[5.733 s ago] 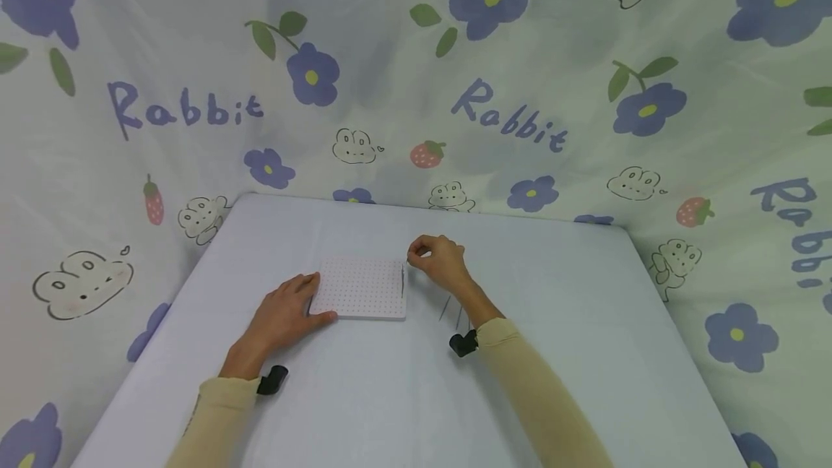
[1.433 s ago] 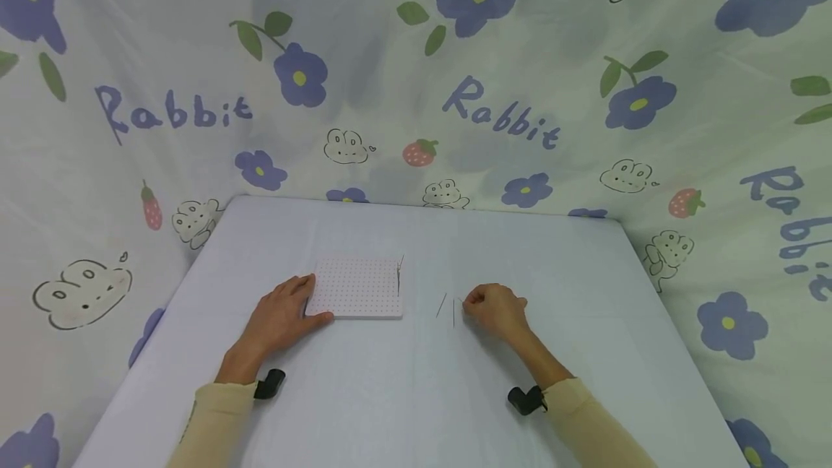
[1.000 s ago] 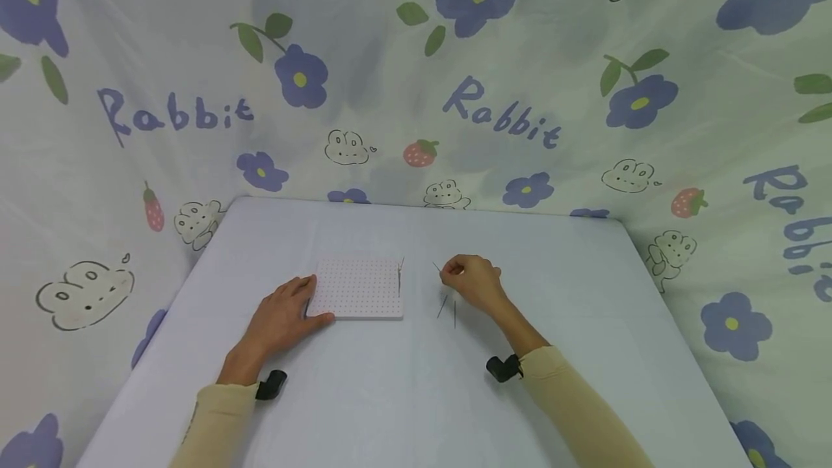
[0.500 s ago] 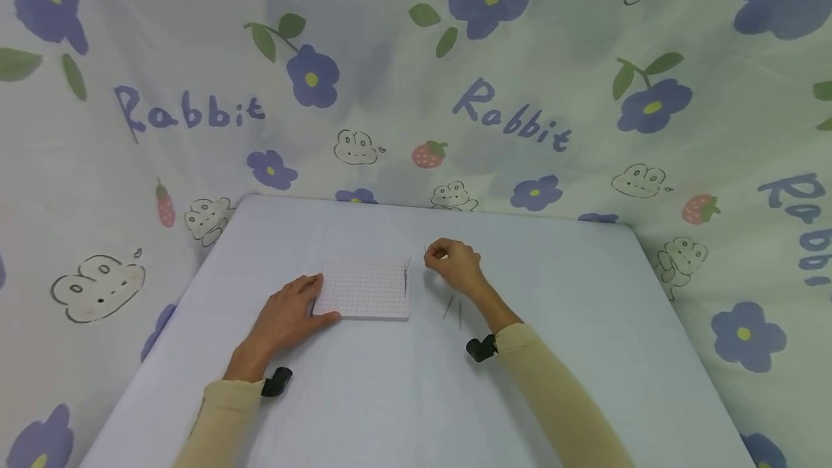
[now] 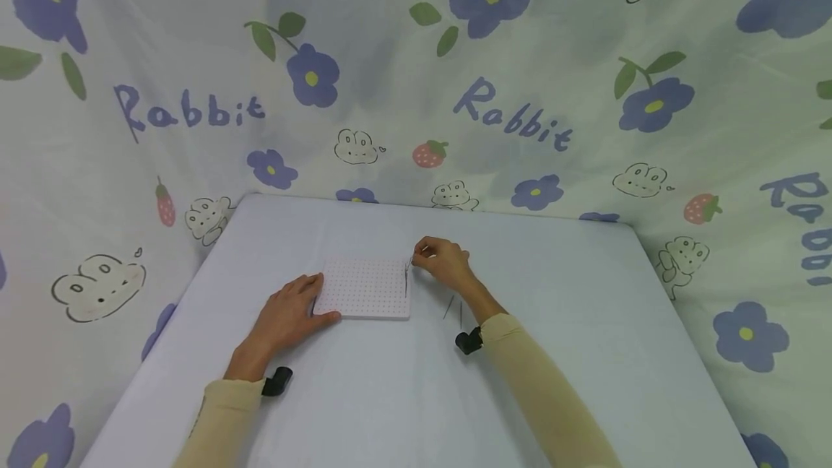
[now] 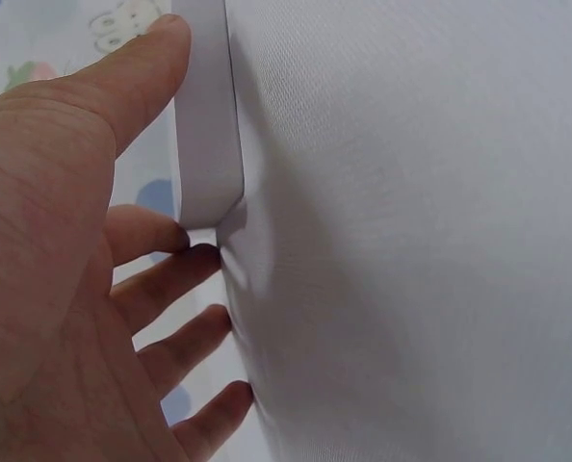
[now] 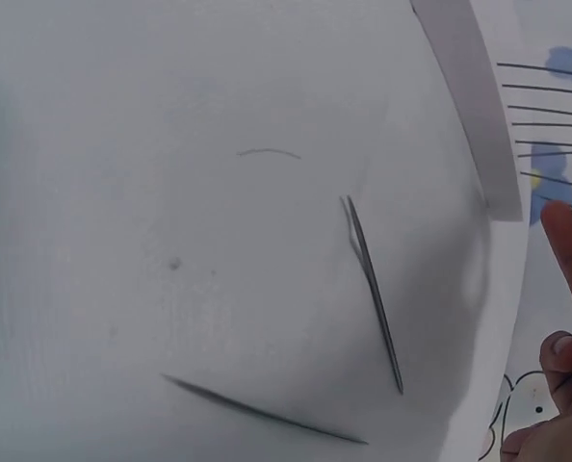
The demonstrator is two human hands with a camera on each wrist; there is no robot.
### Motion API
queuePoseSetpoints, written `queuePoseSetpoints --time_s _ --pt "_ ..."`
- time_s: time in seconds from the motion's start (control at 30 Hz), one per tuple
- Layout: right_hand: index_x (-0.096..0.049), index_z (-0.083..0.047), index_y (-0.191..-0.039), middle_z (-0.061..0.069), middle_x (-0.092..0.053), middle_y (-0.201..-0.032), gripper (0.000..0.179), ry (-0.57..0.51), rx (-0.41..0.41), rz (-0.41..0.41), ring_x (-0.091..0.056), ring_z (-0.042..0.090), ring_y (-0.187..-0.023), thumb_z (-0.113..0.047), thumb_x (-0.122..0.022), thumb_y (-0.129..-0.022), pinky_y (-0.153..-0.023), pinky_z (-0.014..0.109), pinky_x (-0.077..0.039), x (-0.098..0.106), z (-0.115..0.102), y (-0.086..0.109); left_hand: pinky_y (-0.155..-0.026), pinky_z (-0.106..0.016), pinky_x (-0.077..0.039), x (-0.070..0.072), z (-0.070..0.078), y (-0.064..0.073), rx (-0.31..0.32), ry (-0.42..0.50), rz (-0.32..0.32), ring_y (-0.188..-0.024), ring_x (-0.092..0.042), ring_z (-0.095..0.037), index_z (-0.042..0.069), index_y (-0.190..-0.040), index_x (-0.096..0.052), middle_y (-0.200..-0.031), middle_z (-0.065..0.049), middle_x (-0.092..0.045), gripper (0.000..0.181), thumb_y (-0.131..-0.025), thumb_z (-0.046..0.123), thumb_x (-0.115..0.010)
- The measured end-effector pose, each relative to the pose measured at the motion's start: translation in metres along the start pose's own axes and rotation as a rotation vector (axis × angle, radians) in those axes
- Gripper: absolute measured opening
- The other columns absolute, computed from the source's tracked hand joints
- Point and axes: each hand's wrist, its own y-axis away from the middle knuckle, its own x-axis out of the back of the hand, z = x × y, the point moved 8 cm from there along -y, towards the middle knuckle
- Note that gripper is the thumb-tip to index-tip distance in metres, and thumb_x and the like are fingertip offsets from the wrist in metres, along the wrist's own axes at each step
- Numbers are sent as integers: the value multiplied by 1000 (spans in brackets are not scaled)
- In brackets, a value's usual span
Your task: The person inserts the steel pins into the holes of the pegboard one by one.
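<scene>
A white board dotted with a grid of small holes lies on the table. My left hand rests at its left side, thumb along the front edge and fingers spread. In the left wrist view the thumb lies over the board's side. Along the right edge stands a row of thin dark needles, seen sticking out in the right wrist view. My right hand pinches one needle at the far right corner, close by the end of that row. Its fingertips partly hide the needle.
Two loose needles lie on the white tabletop right of the board: a slanted needle and a straighter needle. A thin curved line shows on the cloth. Behind the table hangs a curtain printed with flowers and rabbits.
My right hand has picked up a needle from the tabletop and carried it up and left to the board's far right corner. Fewer needles lie loose. My left hand stays at the board.
</scene>
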Motion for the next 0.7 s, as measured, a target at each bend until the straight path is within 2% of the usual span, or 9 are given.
queuePoseSetpoints --time_s 0.43,0.7 --pt "-71 -27 -98 -10 -74 -96 7 131 38 -21 -66 19 -99 -32 -69 -94 -98 60 -31 -11 -2 -4 -108 -67 -34 0 1 0 8 -2 -10 -139 -39 -48 -6 -148 -43 -152 -26 -43 88 -90 53 -71" --pt "-73 -27 -97 -14 -73 -95 6 225 60 -30 -62 14 -97 -31 -70 -95 -93 55 -34 -12 -8 -3 -108 -67 -35 -1 1 -1 10 -8 -11 -139 -39 -48 -6 -149 -43 -152 -26 -43 89 -89 54 -70"
